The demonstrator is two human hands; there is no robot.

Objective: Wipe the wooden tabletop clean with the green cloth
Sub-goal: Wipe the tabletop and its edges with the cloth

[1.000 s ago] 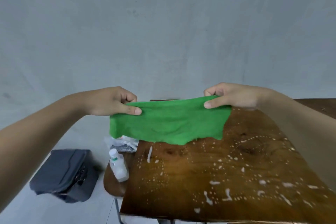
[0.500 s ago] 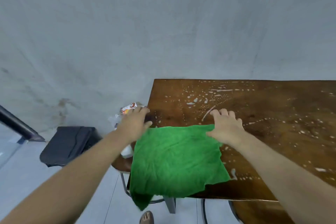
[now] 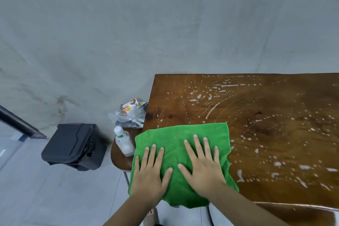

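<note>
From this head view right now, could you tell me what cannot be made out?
- Tabletop under the green cloth: covered by cloth and both flat hands, left hand, right hand.
- Tabletop's right end: cut off by the frame edge.
- White bottle label: too small.
- Bag contents: crumpled, unclear.

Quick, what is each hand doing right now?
Left hand: open, flat on the green cloth.
Right hand: open, flat on the same cloth.
</note>
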